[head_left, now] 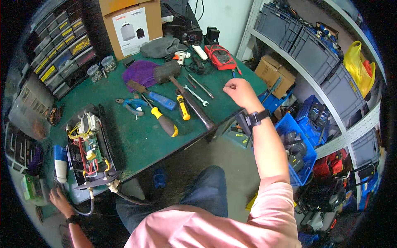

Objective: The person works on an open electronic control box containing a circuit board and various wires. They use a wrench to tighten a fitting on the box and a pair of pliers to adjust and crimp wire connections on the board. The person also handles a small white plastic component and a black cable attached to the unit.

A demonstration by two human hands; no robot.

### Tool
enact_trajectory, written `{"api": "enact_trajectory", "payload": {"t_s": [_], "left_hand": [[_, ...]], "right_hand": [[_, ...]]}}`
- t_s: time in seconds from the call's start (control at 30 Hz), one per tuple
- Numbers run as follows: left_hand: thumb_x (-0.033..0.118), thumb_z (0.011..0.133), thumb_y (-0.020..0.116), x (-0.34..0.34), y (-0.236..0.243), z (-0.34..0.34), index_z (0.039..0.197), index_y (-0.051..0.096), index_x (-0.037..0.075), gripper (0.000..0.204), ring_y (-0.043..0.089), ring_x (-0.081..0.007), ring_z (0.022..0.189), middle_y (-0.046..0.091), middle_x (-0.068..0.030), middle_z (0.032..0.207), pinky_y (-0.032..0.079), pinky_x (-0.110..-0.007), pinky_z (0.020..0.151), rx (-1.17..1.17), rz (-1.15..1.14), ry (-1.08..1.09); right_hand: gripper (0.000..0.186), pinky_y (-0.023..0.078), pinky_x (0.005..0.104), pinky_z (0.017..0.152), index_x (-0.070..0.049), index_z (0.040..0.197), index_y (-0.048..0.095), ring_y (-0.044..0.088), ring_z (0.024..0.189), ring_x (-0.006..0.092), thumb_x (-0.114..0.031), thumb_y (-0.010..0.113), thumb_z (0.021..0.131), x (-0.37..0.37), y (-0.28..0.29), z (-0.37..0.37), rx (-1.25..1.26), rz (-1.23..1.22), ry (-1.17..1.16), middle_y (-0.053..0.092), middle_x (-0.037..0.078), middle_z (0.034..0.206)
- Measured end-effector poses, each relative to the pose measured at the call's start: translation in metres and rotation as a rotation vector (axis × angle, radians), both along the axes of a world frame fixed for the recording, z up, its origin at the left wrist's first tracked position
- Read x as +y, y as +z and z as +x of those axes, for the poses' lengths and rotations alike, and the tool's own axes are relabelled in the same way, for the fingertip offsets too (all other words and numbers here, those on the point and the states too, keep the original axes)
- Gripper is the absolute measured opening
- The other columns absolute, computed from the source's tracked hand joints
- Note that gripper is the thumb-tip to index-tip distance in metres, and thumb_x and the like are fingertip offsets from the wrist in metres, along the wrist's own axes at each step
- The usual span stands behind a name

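Observation:
My right hand [240,94] is raised over the right end of the green table [136,153], its fingers curled together; whatever they may hold is hidden. Beyond it lies a red multimeter [220,57] with its leads. At the lower left, my left hand [60,202] has its fingers stretched out beside a black cable [92,203], below a white bottle with a blue end [60,164]. Next to that stands an opened electrical device [89,144], its circuit board and coloured wires exposed. It is apart from my right hand.
Mid-table lie a rubber mallet [167,72], blue-handled scraper [162,100], yellow-black screwdriver [164,122], pliers [131,106], wrench [197,96] and purple cloth [138,76]. Small-parts drawers [62,41] and a cardboard box [131,29] stand behind. Right are shelves with grey crates [314,51] and a blue bin [295,149].

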State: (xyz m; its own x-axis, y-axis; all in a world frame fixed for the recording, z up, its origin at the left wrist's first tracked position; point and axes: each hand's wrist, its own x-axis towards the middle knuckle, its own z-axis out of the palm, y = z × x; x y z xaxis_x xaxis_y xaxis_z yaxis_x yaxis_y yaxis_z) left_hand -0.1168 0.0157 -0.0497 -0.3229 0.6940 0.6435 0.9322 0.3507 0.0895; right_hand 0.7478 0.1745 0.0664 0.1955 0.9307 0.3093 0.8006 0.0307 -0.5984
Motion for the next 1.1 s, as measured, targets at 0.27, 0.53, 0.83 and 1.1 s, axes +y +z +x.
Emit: {"api": "enact_trajectory", "payload": {"t_s": [0.27,0.53,0.83,1.1], "left_hand": [[0.028,0.103,0.05,0.004,0.005,0.011,0.124,0.057,-0.006,0.04,0.048,-0.0409,0.118,0.058,-0.024,0.123,0.037,-0.05,0.102,0.023,0.032,-0.005],[0.024,0.102,0.051,0.011,0.007,0.002,0.12,0.06,-0.006,0.035,0.053,-0.0392,0.113,0.06,-0.0234,0.118,0.041,-0.05,0.098,0.126,0.058,-0.052],[0.018,0.089,0.061,0.008,0.06,0.111,0.102,0.069,0.003,0.022,0.056,-0.0385,0.11,0.065,-0.0188,0.111,0.043,-0.047,0.098,0.119,0.108,0.002],[0.024,0.092,0.067,-0.032,0.083,0.047,0.117,0.061,0.001,0.034,0.053,-0.038,0.114,0.059,-0.021,0.117,0.041,-0.046,0.102,-0.237,0.445,0.078]], "right_hand": [[0.012,0.044,0.0228,0.058,-0.001,0.088,0.07,0.054,0.064,0.004,-0.012,0.074,0.089,-0.019,-0.045,-0.028,0.592,0.354,-0.06,0.064,-0.003,0.071],[0.014,0.046,0.0258,0.06,0.0,0.089,0.069,0.058,0.065,0.0078,-0.012,0.075,0.086,-0.003,-0.071,-0.037,0.652,0.523,-0.17,0.066,0.002,0.071],[0.037,0.048,0.0318,0.094,0.005,0.119,0.066,0.063,0.105,0.0204,-0.024,0.065,0.097,-0.011,-0.082,0.003,0.474,0.25,-0.247,0.07,0.015,0.117],[0.035,0.043,0.0242,0.073,0.001,0.119,0.064,0.054,0.083,0.0091,-0.028,0.062,0.1,0.029,-0.107,0.042,0.48,0.181,-0.147,0.064,0.003,0.1]]}}
